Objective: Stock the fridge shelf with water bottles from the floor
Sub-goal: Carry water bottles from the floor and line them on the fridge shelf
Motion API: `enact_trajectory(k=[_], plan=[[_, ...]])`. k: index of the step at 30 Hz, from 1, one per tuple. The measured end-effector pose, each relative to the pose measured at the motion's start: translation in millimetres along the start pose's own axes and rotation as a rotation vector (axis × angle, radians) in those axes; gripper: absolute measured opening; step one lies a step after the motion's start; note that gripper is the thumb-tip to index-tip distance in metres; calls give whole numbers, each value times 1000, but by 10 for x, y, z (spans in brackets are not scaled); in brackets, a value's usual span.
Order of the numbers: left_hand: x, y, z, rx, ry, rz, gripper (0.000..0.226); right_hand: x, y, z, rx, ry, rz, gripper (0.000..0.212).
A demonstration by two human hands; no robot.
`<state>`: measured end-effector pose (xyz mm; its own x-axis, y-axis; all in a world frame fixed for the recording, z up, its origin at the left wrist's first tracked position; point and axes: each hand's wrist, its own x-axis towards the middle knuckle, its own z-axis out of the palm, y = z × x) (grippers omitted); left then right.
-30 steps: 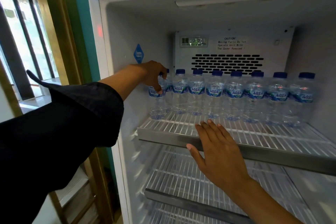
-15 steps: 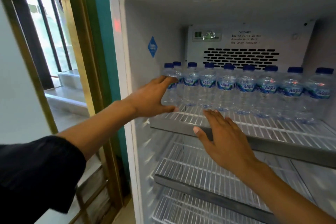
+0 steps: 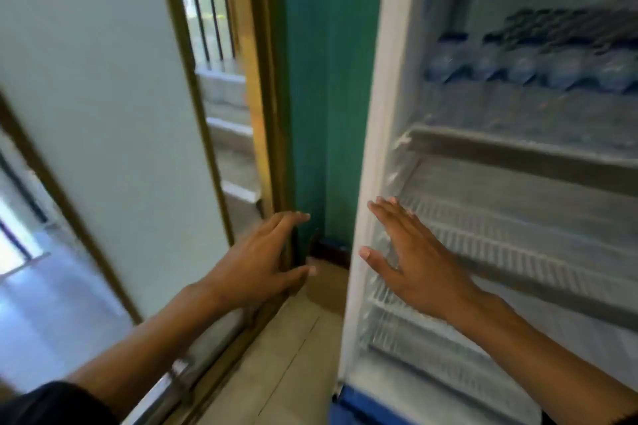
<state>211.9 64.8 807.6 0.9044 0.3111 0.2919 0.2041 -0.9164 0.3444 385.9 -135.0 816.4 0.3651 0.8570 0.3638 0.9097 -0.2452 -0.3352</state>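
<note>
The open fridge fills the right half of the blurred head view. A row of blue-capped water bottles (image 3: 538,62) stands at the back of the upper wire shelf (image 3: 518,148). My left hand (image 3: 262,259) is outside the fridge, low in front of the gold door frame, fingers spread and holding nothing. My right hand (image 3: 414,259) hovers flat and empty at the fridge's left wall, over a lower wire shelf (image 3: 518,245). No bottles on the floor are in view.
The white fridge side wall (image 3: 373,148) stands between my two hands. A teal wall (image 3: 317,79) and a gold-framed door (image 3: 221,114) lie left of it. Beige floor tiles (image 3: 283,355) run below.
My left hand has let go of the leftmost bottle and pulled out of the fridge, down and left. My right hand left the upper shelf edge. The view swung left and down.
</note>
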Motion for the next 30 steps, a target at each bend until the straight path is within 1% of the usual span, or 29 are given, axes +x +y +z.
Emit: enact_trajectory(k=[4, 7, 11, 15, 20, 23, 27, 30], plan=[[-1368, -883, 216, -6, -164, -198, 84, -351, -630, 1062, 122, -159, 23, 72], [-2214, -1353, 363, -37, -282, -366, 83, -692, -965, 1846, 187, -238, 74, 71], [-3048, -1729, 610, -83, -385, -546, 82, -1179, -1238, 2650, 210, -439, 175, 69], [-3726, -1966, 1106, -138, -437, -725, 80, -1516, -1303, 3326, 227, -615, 236, 69], [-4401, -2166, 2136, -301, -448, -975, 76, -1878, -1153, 4386, 251, -762, 302, 71], [-4652, -2365, 2980, -348, -436, -1050, 73, -2070, -892, 5241, 260, -811, 359, 73], [-4680, -3000, 4235, -361, -356, -1062, 69, -2261, -457, 6606, 294, -744, 469, 74], [-4495, -3537, 5027, -404, -252, -1027, 70, -2349, -147, 7533, 318, -675, 491, 74]])
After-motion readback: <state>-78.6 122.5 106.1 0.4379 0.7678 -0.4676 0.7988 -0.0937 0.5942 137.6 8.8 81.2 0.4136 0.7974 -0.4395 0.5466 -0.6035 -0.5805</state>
